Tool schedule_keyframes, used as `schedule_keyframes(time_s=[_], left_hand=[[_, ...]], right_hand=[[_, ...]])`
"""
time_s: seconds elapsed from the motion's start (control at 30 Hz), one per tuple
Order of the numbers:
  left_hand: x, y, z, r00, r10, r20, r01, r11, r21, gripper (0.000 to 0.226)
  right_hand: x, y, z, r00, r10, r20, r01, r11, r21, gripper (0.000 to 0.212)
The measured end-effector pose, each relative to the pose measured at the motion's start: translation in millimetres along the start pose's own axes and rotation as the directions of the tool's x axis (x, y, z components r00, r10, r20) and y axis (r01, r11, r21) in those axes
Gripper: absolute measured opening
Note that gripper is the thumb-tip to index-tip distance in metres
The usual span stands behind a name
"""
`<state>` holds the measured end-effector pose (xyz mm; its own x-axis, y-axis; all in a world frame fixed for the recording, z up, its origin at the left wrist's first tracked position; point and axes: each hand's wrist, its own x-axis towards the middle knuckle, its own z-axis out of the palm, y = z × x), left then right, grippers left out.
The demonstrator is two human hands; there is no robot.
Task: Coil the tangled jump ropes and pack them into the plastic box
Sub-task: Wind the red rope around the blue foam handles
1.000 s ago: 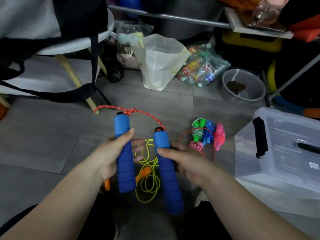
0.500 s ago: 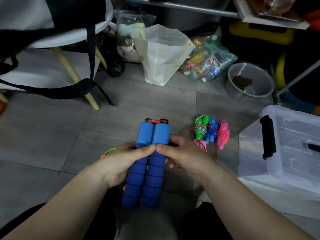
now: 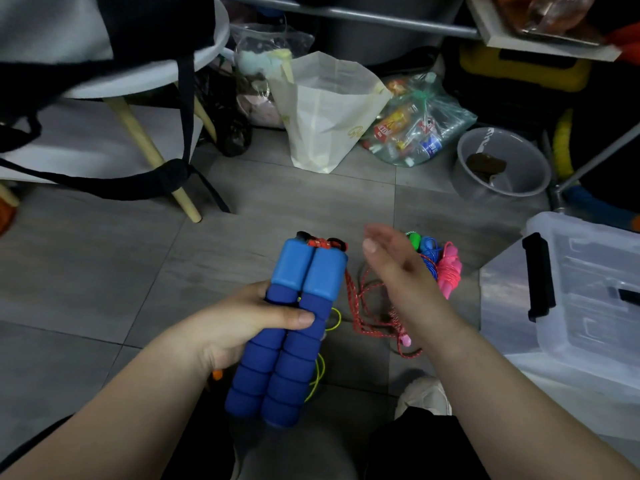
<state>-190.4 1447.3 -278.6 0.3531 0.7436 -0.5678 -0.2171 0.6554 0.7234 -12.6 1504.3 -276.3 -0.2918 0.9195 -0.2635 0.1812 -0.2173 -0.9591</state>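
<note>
Head view: you are looking down at a grey tiled floor (image 3: 104, 271), and both your forearms reach in from the bottom edge. The clear plastic box (image 3: 588, 306) stands at the right edge, with a black latch (image 3: 540, 277) on the end nearest your right arm. At the upper left is a white stool (image 3: 145, 81) on pale wooden legs, with a black strap (image 3: 104, 185) hanging from it. Along the back lie a white bag (image 3: 322, 112), a clear bag (image 3: 419, 123) of bottles and packets, and a grey bowl (image 3: 502, 164). Your left hand (image 3: 235, 323) is curled round the two blue handles (image 3: 287, 337). It grips them side by side about midway up, with the thumb laid flat across their front and the other fingers hidden behind. The handles tilt slightly, tops away from you, and their foam ends hang over your lap. Your right hand (image 3: 398, 275) holds nothing. It hovers just right of the handle tops, edge-on, fingers straight and close together, pointing away from you and a little left. The red rope (image 3: 363, 306) leaves the handle tops and drops in loose loops onto the floor between the handles and your right forearm. A bundle of coiled ropes (image 3: 446, 268) in green, blue and pink lies on the floor between your right hand and the box, partly hidden by the hand. A yellow-green rope (image 3: 320, 372) shows on the floor just right of the handles.
</note>
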Motion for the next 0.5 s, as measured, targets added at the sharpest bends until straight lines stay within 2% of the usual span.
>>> schedule_keyframes(time_s=[0.1,0.2,0.27,0.37,0.5], left_hand=[[0,-1,0,0.995,-0.007,0.101,0.011,0.999,-0.039,0.062],[-1,-5,1,0.969,-0.042,0.244,0.049,0.999,-0.022,0.060],[-1,-7,2,0.944,-0.070,0.323,0.069,0.998,0.014,0.055],[0,-9,0,0.925,-0.098,0.367,0.088,0.995,0.043,0.053],[0,-11,-1,0.915,-0.122,0.385,0.116,0.992,0.040,0.054]], right_hand=[[3,8,2,0.987,-0.068,0.142,0.040,0.980,0.195,0.079],[5,14,4,0.965,-0.073,0.252,0.008,0.968,0.250,0.089],[5,15,5,0.948,-0.053,0.315,-0.011,0.980,0.198,0.085],[5,12,4,0.915,0.023,0.402,-0.081,0.988,0.128,0.061],[7,7,5,0.906,0.160,0.392,-0.190,0.981,0.038,0.036]])
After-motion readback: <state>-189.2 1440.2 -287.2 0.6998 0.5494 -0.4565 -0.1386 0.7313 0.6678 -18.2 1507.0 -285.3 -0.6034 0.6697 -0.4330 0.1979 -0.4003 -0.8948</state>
